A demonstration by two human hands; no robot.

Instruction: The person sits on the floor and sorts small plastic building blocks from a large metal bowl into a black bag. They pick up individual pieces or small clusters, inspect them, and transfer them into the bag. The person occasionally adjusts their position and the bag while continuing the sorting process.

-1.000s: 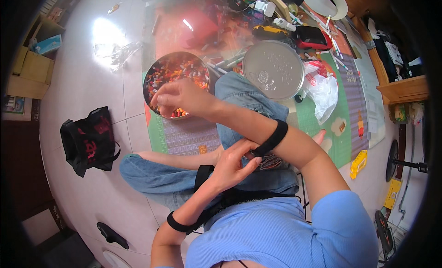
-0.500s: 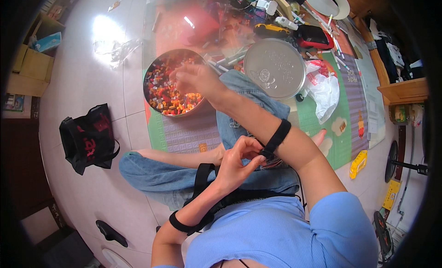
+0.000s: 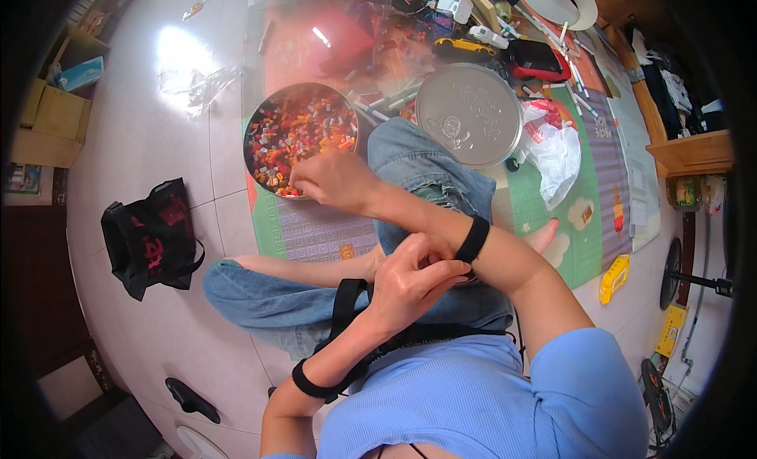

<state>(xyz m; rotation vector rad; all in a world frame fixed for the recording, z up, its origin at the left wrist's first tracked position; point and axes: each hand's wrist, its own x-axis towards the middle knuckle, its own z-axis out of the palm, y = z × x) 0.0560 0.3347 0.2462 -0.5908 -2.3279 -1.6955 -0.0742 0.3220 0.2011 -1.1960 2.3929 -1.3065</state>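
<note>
A round tin [image 3: 359, 136] stands on the mat, filled with small red, orange, yellow and white pieces [image 3: 288, 136]. Over its near right rim reaches my right hand [image 3: 335, 179], fingers curled together and fingertips down by the pieces; whatever they pinch is hidden. A black strap [image 3: 475, 238] circles my right forearm. Close beside that strap, below the forearm, my left hand [image 3: 410, 281] is closed with thumb and fingers drawn together. What lies between them cannot be made out. Another black band [image 3: 311, 380] sits round my left forearm.
The tin's round lid [image 3: 471, 116] lies to the right, near a white plastic bag [image 3: 550, 155]. Markers, a yellow toy car [image 3: 464, 49] and a red-black case [image 3: 538, 61] crowd the far side. A black bag [image 3: 151, 238] stands on the left floor. My crossed legs are in front.
My right hand has lowered from above the middle of the tin to its near rim, fingers curling in. My left hand has stayed by the strap, with its fingers slightly shifted.
</note>
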